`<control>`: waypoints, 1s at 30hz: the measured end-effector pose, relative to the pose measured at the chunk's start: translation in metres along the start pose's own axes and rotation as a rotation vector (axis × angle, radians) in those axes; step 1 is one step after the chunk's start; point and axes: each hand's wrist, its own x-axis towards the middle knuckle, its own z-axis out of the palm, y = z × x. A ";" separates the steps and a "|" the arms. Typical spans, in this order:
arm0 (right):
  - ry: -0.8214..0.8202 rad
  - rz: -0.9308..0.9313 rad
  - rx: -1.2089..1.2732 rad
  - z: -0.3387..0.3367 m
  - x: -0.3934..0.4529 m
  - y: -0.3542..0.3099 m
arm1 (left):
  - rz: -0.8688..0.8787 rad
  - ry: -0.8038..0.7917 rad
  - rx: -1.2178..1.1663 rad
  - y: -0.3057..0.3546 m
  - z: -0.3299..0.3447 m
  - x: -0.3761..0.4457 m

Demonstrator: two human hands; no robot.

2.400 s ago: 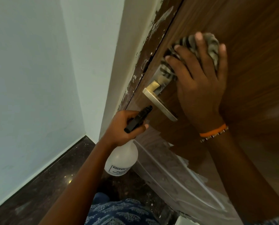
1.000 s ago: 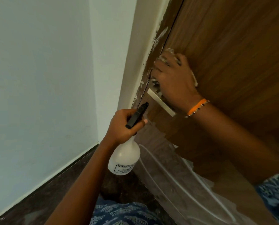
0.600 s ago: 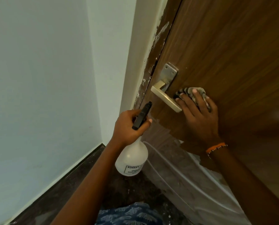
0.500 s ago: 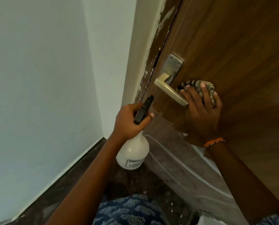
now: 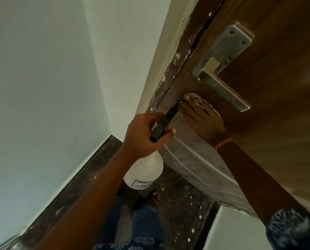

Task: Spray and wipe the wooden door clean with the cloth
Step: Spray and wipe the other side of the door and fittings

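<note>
- Wooden door (image 5: 276, 123) fills the right of the view, dark brown grain, closed against its frame (image 5: 170, 73).
- We're in the wipe step: right hand (image 5: 202, 120) presses the cloth (image 5: 193, 98) flat on the door, fingers spread, just below the handle (image 5: 222, 91).
- Left hand (image 5: 143, 134) grips the spray bottle (image 5: 144, 174) by its black trigger head, bottle hanging near.
- Next, we judge: sweep down onto the hazy, streaked lower panel.
- Handle: squared brushed metal; bottle: translucent white plastic.
</note>
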 end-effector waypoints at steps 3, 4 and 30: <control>0.076 0.064 -0.095 -0.006 0.051 0.008 | -0.023 -0.008 -0.021 -0.006 -0.001 0.001; 0.116 0.118 -0.120 -0.008 0.065 0.010 | -0.023 -0.013 -0.025 -0.006 -0.002 0.001; 0.228 0.684 0.169 -0.019 0.067 -0.026 | -0.071 -0.023 -0.152 -0.016 -0.008 0.004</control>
